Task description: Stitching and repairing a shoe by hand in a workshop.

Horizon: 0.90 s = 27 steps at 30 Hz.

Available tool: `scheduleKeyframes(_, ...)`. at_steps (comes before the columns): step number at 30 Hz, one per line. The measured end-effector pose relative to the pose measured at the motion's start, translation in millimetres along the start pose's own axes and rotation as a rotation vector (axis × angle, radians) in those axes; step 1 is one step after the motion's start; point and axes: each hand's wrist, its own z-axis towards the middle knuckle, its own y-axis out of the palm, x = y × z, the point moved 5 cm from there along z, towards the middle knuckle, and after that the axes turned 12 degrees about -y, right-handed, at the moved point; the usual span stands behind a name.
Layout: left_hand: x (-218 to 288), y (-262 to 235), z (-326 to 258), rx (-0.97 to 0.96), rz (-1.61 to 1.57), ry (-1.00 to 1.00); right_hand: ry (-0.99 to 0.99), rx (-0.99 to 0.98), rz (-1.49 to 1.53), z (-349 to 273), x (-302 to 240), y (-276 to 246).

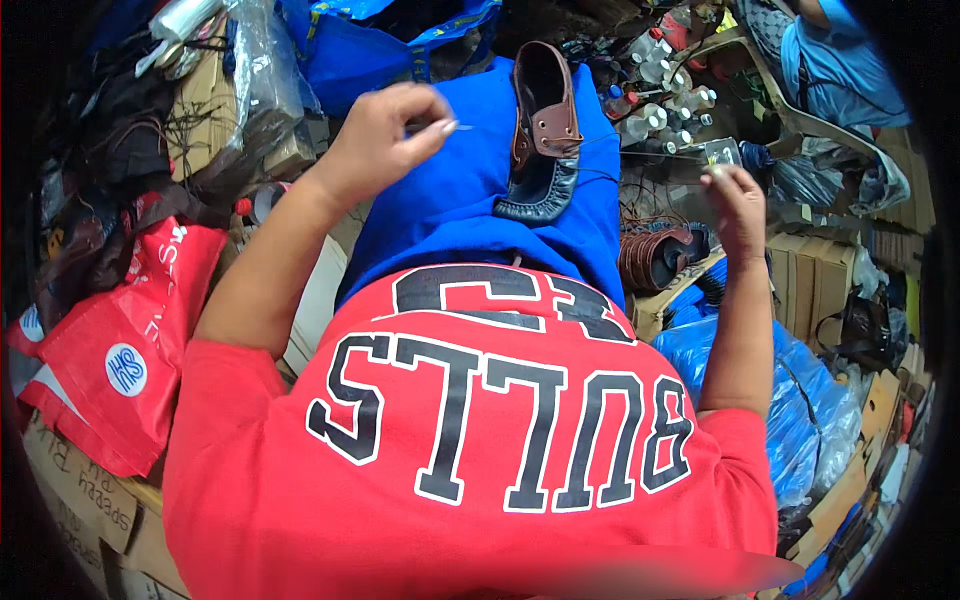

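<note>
A brown and black leather shoe upper [545, 120] lies across my lap on the blue trousers [440, 215], its gathered black end toward me. Dark thread trails from the eyelets on its right side. My left hand [385, 140] is raised to the left of the shoe, thumb and fingers pinched on a thin, pale, needle-like piece [461, 127]. Out to the right, my right hand [738, 205] is closed in a pinch at the end of a fine thread [660, 154] drawn out from the shoe's side. Neither hand touches the leather.
Several capped bottles [660, 110] stand beyond my right knee. Stacked brown leather pieces [650, 262] lie beside my right thigh, near a blue plastic bag [790, 400]. A red bag [130, 330] sits at my left, a blue bag [365, 55] ahead. Another person's blue clothing [840, 75] shows at far right.
</note>
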Motion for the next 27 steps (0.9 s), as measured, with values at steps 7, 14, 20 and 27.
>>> scheduleKeyframes(7,56,56,22,-0.295,-0.613,0.222,-0.348,-0.16,0.814,17,-78,109)
scheduleKeyframes(14,8,66,10,-0.32,-0.375,-0.014,-0.043,-0.541,-0.064,-6,-40,89)
scheduleKeyframes(20,-32,-57,2,0.352,0.189,0.202,-0.055,-0.361,-0.899,-39,25,-11)
scheduleKeyframes(27,-77,-238,-60,1.131,0.56,-0.131,0.214,-0.011,-1.217,-100,60,-170)
